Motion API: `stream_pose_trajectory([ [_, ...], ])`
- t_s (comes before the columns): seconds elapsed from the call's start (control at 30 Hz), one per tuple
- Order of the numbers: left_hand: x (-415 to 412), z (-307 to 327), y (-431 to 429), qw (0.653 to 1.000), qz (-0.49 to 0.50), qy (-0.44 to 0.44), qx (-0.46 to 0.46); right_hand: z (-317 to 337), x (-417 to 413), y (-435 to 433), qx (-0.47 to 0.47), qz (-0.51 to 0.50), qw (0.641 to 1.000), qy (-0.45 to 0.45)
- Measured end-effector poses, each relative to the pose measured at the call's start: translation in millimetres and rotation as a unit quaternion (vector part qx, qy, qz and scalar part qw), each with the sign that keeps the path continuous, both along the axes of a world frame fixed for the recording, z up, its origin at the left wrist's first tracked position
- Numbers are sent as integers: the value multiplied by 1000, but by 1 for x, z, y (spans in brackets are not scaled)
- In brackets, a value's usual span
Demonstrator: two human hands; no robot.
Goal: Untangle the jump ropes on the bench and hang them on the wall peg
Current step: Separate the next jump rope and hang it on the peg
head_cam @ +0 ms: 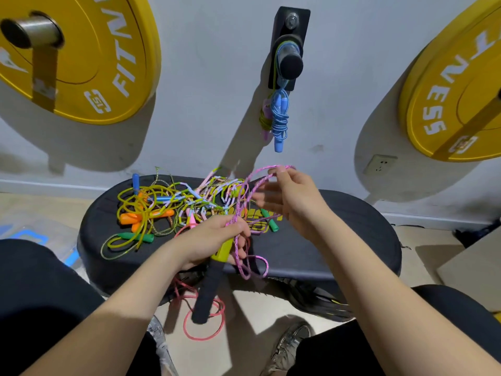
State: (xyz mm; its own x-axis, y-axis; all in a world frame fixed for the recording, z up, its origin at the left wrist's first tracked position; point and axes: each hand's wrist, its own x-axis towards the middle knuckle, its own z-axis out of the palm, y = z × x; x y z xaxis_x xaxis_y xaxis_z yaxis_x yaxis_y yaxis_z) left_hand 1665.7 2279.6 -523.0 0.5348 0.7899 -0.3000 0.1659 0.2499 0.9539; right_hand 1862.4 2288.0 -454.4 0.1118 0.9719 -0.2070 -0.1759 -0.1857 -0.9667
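Our left hand [214, 240] is closed round the lime-and-black handle [214, 270] of the pink braided rope [238, 210]. It also bunches several turns of that cord in the same grip, so the gathered coils cannot slip back into the heap. Our right hand [295, 202] is raised above and beyond the left and lifts a loop of the same pink cord. The loop seems to be pinched between thumb and forefinger, while the lower fingers are spread and blurred. We judge the hands are held apart to draw out a length and lay it as the next coil.

To the left of our left hand, and just beyond it, lies the tangle of jump ropes [162, 202] on the black bench [339, 240]. It is a mix of yellow-green cords, a beaded pastel rope, and orange, green and blue handles, all crossing one another. Some of the pink cord seems to run back into that heap.

Below our left hand a coral rope [203, 321] droops off the bench edge towards the floor.

High above our right hand, the wall peg [291, 63] carries a bundled blue jump rope [280, 120] with another bundle just behind it. So some of the ropes are done and the bulk remains.

The next move calls for freeing the pink rope's far end before it is bundled.
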Motion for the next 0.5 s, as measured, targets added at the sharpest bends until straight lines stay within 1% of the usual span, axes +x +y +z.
stream_pose_trajectory([
  [0.1, 10, 8, 2, 993, 92, -67, 15, -11, 1, -6, -96, 92, 987, -90],
  [0.13, 14, 13, 4, 988, 125, -91, 16, -18, 0, -8, -112, 139, 977, -116],
  [0.17, 17, 17, 6, 982, 154, -113, 17, -26, -2, -11, -120, 188, 967, -124],
  [0.23, 18, 23, 10, 972, 186, -141, 7, -38, -7, -17, -99, 289, 944, -125],
  [0.3, 16, 27, 14, 972, 192, -132, -4, -43, -11, -22, -53, 379, 909, -163],
  [0.37, 16, 32, 17, 975, 188, -117, -2, -47, -9, -19, -22, 408, 879, -248],
  [0.43, 16, 37, 22, 968, 216, -129, 3, -47, 1, -14, -9, 394, 850, -349],
  [0.47, 16, 38, 26, 964, 230, -130, 8, -46, 7, -13, -4, 380, 842, -382],
  [0.5, 15, 38, 29, 963, 239, -127, 13, -45, 11, -12, -4, 362, 849, -386],
])
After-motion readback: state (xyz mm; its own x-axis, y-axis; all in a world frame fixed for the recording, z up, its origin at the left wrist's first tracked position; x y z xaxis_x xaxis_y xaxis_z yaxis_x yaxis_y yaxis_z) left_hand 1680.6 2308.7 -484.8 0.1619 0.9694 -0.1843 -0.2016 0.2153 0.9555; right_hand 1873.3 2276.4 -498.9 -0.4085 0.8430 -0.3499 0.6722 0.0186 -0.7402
